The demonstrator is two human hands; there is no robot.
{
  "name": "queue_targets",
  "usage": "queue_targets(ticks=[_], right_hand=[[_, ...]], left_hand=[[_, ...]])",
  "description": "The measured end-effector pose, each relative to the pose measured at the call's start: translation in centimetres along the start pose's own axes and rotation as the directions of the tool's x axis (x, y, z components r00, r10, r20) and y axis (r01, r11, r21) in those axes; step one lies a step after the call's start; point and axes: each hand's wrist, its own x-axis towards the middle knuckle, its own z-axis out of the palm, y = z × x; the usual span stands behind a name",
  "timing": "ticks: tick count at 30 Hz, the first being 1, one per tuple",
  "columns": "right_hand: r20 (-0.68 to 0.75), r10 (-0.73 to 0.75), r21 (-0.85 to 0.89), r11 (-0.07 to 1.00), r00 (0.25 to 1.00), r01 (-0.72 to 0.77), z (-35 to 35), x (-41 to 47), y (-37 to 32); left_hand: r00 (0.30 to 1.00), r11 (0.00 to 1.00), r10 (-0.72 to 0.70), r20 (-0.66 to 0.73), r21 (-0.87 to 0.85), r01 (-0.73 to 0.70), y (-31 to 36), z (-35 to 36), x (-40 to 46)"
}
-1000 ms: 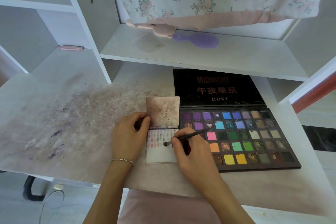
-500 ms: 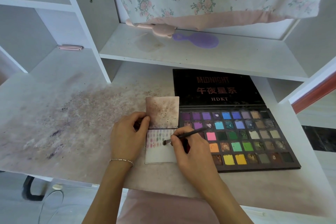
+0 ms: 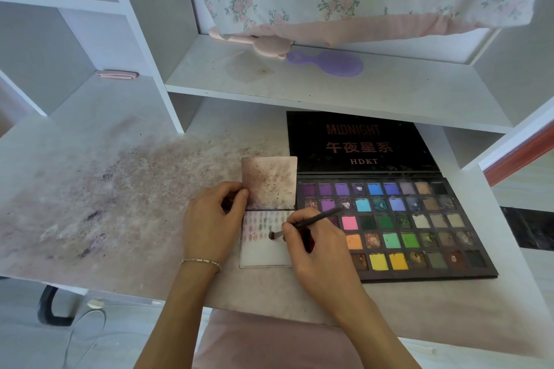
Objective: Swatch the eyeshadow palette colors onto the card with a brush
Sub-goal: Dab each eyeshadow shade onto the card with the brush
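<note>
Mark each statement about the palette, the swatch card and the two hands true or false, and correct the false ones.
1. The right hand holds the brush. True.
2. The brush tip sits in a palette pan. False: it is on the card, among the swatches.
3. The eyeshadow palette lies open, right of the card. True.
4. The left hand lies flat on the desk, away from the card. False: its fingers pinch the card's raised flap.
5. A purple hairbrush lies on the shelf above. True.

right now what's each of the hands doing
Left hand: pinching the card's flipped-up cover at its left edge.
Right hand: gripping the brush, tip on the card.
</note>
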Motion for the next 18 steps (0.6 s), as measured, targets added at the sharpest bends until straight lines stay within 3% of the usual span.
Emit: queue_targets(ticks=[8,13,18], right_hand=[[-0.015,-0.02,0.031,0.999,1.0,0.02,-0.1,-0.1,-0.1],[-0.294,-0.03,0.153,0.985,0.955,0.078,-0.9,-0.5,-0.2],[-0.422,-0.001,0.213,0.972,0.906,0.1,-2.4,-0.8,0.4]], left_hand=[[1.0,1.0,-0.008,0.005,0.003,0.008,0.0,0.0,0.0],[1.0,1.0,-0.007,-0.003,-0.008,0.007,0.1,0.0,0.0],[1.0,1.0,-0.018,0.01,0.008,0.018,0.1,0.0,0.1]])
